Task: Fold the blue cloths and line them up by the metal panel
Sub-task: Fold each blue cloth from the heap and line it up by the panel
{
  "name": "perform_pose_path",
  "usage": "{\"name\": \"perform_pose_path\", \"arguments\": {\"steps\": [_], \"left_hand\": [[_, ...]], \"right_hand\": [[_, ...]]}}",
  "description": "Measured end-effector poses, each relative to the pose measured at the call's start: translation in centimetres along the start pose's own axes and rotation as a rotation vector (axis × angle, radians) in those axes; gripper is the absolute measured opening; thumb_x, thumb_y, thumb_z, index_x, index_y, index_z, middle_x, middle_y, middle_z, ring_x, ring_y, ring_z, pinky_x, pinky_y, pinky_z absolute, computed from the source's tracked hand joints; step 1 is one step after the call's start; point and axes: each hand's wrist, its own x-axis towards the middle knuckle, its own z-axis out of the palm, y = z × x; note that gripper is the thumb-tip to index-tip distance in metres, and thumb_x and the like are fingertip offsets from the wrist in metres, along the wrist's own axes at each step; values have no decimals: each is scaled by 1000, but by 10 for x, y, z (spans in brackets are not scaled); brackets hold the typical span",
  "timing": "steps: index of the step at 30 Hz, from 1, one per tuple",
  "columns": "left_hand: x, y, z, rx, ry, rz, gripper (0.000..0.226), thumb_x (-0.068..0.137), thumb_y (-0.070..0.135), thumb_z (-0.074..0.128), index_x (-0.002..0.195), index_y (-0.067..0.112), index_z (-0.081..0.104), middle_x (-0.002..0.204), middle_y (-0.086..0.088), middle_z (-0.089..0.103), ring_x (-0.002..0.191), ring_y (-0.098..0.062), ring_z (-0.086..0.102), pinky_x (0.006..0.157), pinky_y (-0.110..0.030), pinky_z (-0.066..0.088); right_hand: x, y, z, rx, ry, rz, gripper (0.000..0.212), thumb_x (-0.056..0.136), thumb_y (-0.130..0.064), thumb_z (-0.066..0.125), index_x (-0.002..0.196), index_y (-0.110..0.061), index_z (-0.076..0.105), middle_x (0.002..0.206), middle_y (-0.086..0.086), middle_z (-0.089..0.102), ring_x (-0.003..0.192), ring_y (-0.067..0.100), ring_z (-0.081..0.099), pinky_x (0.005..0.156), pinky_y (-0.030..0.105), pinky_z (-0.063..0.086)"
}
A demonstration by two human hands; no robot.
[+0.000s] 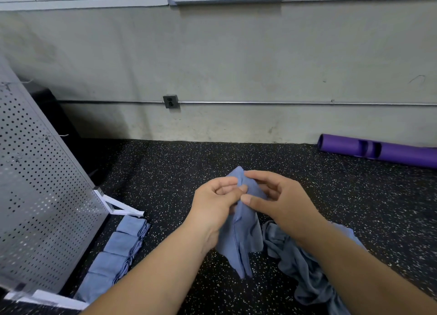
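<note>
Head view down onto a speckled black floor (165,172). Gripping one blue cloth (241,239) with both hands: left hand (212,203) curled round its upper part, right hand (281,201) pinching the top between thumb and fingertips. Hanging loose below, between the forearms. Just right, a rumpled heap of cloths (300,265). At left, folded cloths (120,251) in a row beside the perforated metal panel (42,184). Far right, a purple roll (383,151) against the wall (236,54).
</note>
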Motion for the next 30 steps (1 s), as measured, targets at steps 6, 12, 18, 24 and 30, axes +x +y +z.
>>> {"name": "perform_pose_path", "arguments": {"steps": [6, 12, 18, 24, 30], "left_hand": [[-4, 7, 3, -166, -42, -77, 29, 93, 11, 80, 120, 3, 75, 110, -20, 79, 83, -23, 77, 68, -32, 62], [0, 13, -4, -111, -31, -72, 18, 102, 21, 71, 113, 9, 79, 103, -12, 81, 79, -16, 75, 71, -33, 61], [-1, 15, -3, -85, -41, -92, 28, 109, 28, 60, 116, 7, 77, 109, -15, 80, 84, -19, 74, 84, -39, 59], [-4, 12, 5, -199, -27, -145, 25, 109, 22, 59, 121, 6, 75, 105, -15, 79, 79, -18, 72, 67, -31, 61], [-9, -1, 10, 72, 107, 159, 9, 99, 13, 75, 106, 12, 69, 73, 1, 67, 69, -8, 60, 63, -20, 51]], "right_hand": [[4, 3, 3, -60, 169, 3, 46, 85, 9, 81, 112, -28, 79, 107, -8, 81, 101, 10, 76, 87, 21, 60], [9, 2, -14, 65, 342, 31, 40, 88, 2, 81, 113, -28, 79, 102, 0, 82, 101, 16, 78, 92, 33, 60], [5, 0, -9, 21, 310, 38, 33, 92, 5, 76, 111, -22, 79, 95, -4, 82, 94, 7, 77, 80, 18, 58], [1, -1, 9, 43, 220, 20, 34, 94, 6, 74, 112, -22, 77, 101, -7, 82, 98, 9, 77, 85, 18, 59], [-2, 1, 20, 118, 242, 9, 33, 90, 11, 74, 106, -18, 77, 98, -1, 82, 95, 15, 77, 82, 19, 59]]}}
